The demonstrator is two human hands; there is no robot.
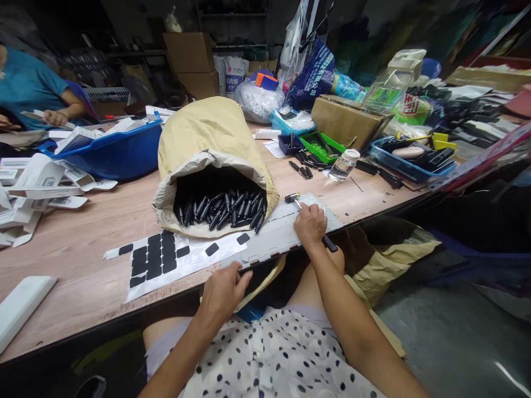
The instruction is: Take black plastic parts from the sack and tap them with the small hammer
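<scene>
My right hand (pixel 310 225) is closed round the handle of a small hammer (pixel 292 197), whose head lies over the grey board (pixel 286 224) at the table edge. The dark grip end sticks out below my palm. My left hand (pixel 224 287) is at the front edge, thumb and forefinger apart with nothing visible between them; its other fingers are partly hidden. Behind the board, a tan sack (pixel 203 127) lies on its side, its mouth showing many black pen-shaped parts (pixel 228 209). Left of the board is a white sheet (pixel 174 276) bearing black rounded stickers (pixel 154 254).
A blue basin (pixel 120 149) and white boxes (pixel 37 188) are at the left, near a person in a teal shirt (pixel 33 83). On the right stand a clear jar (pixel 343 166), a green tray (pixel 307 139), a cardboard box (pixel 344 122) and a blue basket of tools (pixel 418 176).
</scene>
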